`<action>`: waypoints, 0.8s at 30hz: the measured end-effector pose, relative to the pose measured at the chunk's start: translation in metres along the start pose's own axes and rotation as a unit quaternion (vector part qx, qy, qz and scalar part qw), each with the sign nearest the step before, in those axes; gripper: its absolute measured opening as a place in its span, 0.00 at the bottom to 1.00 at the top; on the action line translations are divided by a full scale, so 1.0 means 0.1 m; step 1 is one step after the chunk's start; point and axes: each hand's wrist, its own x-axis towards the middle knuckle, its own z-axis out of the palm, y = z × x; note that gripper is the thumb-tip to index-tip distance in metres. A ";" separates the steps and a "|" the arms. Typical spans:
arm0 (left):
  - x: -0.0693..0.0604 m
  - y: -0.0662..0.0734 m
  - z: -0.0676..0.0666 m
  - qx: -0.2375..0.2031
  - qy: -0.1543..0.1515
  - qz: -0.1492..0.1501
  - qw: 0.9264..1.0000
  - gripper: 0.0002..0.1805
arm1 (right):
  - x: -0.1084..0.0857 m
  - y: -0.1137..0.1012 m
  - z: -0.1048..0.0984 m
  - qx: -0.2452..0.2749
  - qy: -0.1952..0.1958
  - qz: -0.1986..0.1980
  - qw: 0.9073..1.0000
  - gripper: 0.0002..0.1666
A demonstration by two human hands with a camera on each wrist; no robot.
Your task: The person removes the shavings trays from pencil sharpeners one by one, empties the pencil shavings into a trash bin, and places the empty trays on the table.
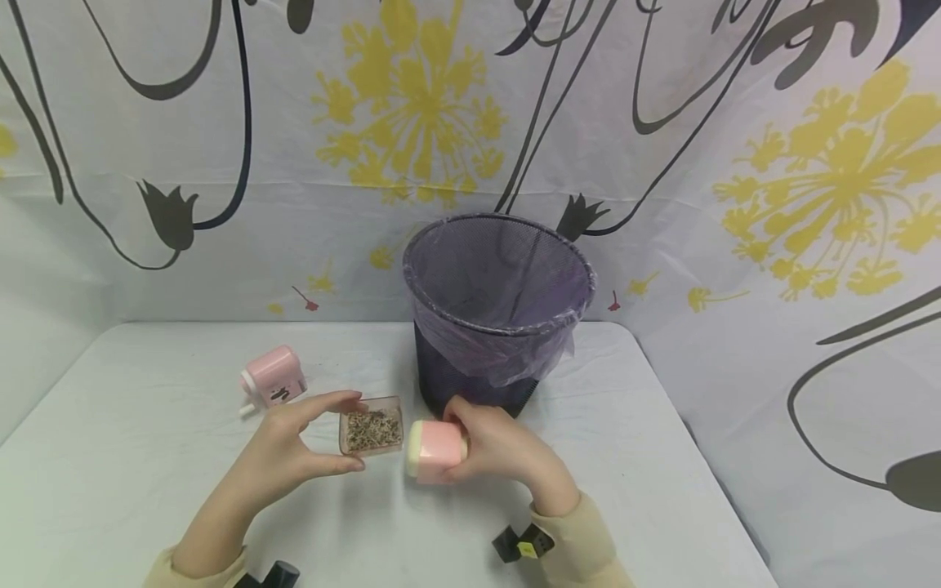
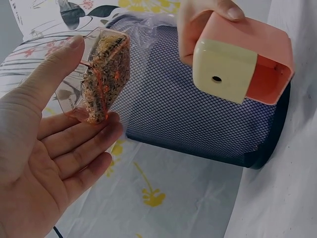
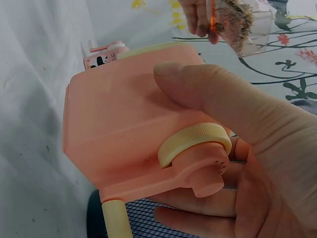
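Between thumb and fingers my left hand pinches a clear plastic shavings drawer, heaped with pencil shavings. Just to its right, my right hand grips the pink body of a crank pencil sharpener. The sharpener's cream front has a small pencil hole, and beside that front the drawer slot stands vacant in the left wrist view. In the right wrist view its crank handle points down, with the thumb on the pink casing. Drawer and sharpener are a small gap apart.
Behind the right hand stands a dark mesh waste bin lined with a translucent bag. A second pink pencil sharpener lies at the left, behind the left hand. A patterned cloth hangs behind the white table.
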 end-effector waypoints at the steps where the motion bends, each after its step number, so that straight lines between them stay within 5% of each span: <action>1: 0.00 0.00 0.00 0.001 0.001 -0.001 1.000 0.40 | 0.01 0.00 0.01 0.001 -0.002 0.000 1.000 0.32; 24: 0.00 -0.03 -0.01 -0.003 0.019 0.024 1.000 0.40 | 0.07 0.01 0.19 -0.002 -0.038 0.035 0.999 0.35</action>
